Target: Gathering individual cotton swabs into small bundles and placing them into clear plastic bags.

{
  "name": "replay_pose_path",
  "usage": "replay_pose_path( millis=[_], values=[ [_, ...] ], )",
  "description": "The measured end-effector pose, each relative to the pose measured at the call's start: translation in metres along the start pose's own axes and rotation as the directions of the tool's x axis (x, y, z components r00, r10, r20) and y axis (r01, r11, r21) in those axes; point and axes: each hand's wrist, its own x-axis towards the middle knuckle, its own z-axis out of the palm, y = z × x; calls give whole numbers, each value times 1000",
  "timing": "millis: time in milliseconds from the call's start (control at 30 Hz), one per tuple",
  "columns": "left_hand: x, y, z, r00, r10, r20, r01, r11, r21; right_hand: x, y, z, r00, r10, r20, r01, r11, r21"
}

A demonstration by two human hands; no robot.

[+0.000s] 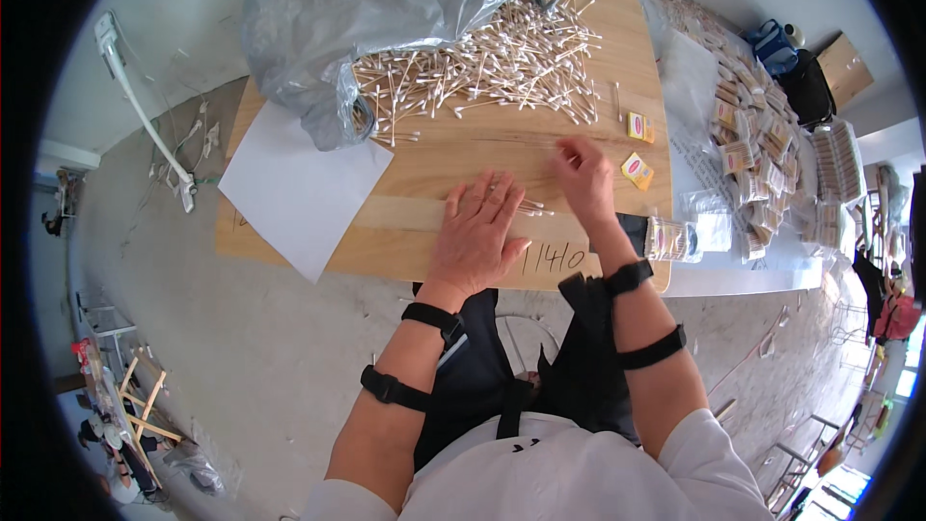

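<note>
My left hand (pixel 475 236) lies palm down near the front of the wooden table (pixel 424 159), fingers stretched out. Beside its fingertips a few cotton swabs (pixel 535 208) stick out, partly covered by the hand. My right hand (pixel 585 178) hovers or rests just to the right, fingers curled together; whether anything is pinched in them is too small to tell. Farther back spreads a large heap of loose cotton swabs (pixel 482 63), spilling from a grey plastic bag (pixel 338 10). One single swab (pixel 618 101) lies apart, near two small yellow cards (pixel 637 171).
A white paper sheet (pixel 301 183) overhangs the table's left front. By my right forearm sits a clear pack of swabs (pixel 667 239). On the right-hand surface many bagged swab packs (pixel 757 154) are piled. A white pole (pixel 145 111) stands by the left wall.
</note>
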Motion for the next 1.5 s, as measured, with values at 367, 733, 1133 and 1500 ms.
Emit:
replay_pose_path(
  millis=[367, 733, 1133, 1500],
  values=[
    [2, 0, -7, 998, -64, 27, 66, 993, -94, 36, 10, 3, 998, 38, -48, -58, 856, -514],
    [2, -3, 0, 995, -89, -41, 83, 988, -128, -38, -10, -13, 996, -4, 91, 28, 964, -264],
    [0, -2, -5, 993, -102, -52, 91, 980, -177, -37, -14, -2, 1000, -8, 27, 11, 996, -89],
    [1, -4, -3, 992, -100, -76, 84, 977, -194, -60, -21, -5, 980, -162, 112, 174, 979, -103]
  ],
)
